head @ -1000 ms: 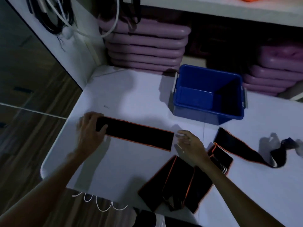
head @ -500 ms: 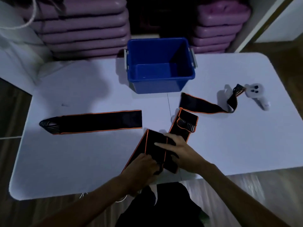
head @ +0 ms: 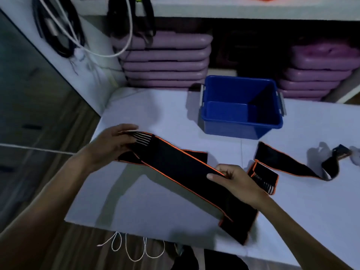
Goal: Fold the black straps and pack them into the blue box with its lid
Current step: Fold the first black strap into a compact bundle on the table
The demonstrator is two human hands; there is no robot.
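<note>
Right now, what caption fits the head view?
Both hands, left hand and right hand, hold a black strap before the empty blue box.

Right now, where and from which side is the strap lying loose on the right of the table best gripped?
Probably at the flat end of the loose strap nearest the blue box, coming from above. That end lies flat and clear on the table, while the far end curls up and doubles over, so it would likely twist in a hand.

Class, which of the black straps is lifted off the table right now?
The strap stretched between the left hand and right hand; the strap on the right lies untouched on the table.
</note>
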